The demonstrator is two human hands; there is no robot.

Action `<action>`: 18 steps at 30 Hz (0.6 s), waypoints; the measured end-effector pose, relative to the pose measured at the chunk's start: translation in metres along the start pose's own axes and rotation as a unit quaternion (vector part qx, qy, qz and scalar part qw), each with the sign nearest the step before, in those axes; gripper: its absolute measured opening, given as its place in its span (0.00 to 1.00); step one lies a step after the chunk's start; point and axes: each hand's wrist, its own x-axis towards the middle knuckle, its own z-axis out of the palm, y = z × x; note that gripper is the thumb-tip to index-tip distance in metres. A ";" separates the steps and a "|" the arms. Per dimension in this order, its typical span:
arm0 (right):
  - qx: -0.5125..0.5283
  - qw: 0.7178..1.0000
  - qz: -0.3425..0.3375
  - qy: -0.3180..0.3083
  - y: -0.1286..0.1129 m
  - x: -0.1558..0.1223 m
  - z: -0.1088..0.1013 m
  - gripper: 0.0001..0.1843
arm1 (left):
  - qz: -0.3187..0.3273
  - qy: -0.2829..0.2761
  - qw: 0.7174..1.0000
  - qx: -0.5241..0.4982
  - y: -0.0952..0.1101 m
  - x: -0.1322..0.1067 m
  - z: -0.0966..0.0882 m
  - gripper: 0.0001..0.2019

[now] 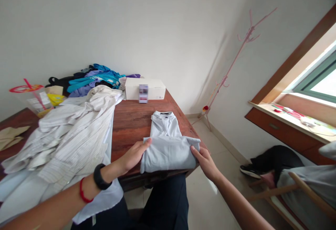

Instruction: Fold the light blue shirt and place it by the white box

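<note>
A light grey-blue collared shirt (168, 154) lies at the front edge of the wooden table (128, 118), its collar pointing away from me. Its lower part is turned up over the body in a wide flap. My left hand (137, 153) grips the flap's left side, thumb on top and fingers under the cloth. At the flap's right corner my right hand (206, 160) pinches the fabric between thumb and fingers. Left of the shirt is a loose heap of pale striped shirts (78, 118), part of it hanging over the table's front edge.
Behind the shirt stand a white box (154, 84) and a small blurred packet (143, 93). Blue, purple and black clothes (97, 77) are piled by the wall, near a clear cup (36, 97) with a red straw. A pink coat rack (231, 65) and a wooden chair (301, 188) are to the right.
</note>
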 end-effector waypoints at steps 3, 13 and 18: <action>0.084 0.993 0.081 0.032 0.000 0.008 0.009 0.30 | -0.123 -0.017 0.975 -0.183 0.000 0.017 0.001 0.22; 0.211 0.964 0.142 0.076 0.000 0.009 0.022 0.24 | -0.026 0.049 0.956 -0.287 -0.006 0.019 0.030 0.25; 0.176 0.982 0.028 -0.058 -0.015 -0.012 -0.003 0.22 | 0.052 -0.069 0.990 -0.114 0.005 -0.014 0.016 0.26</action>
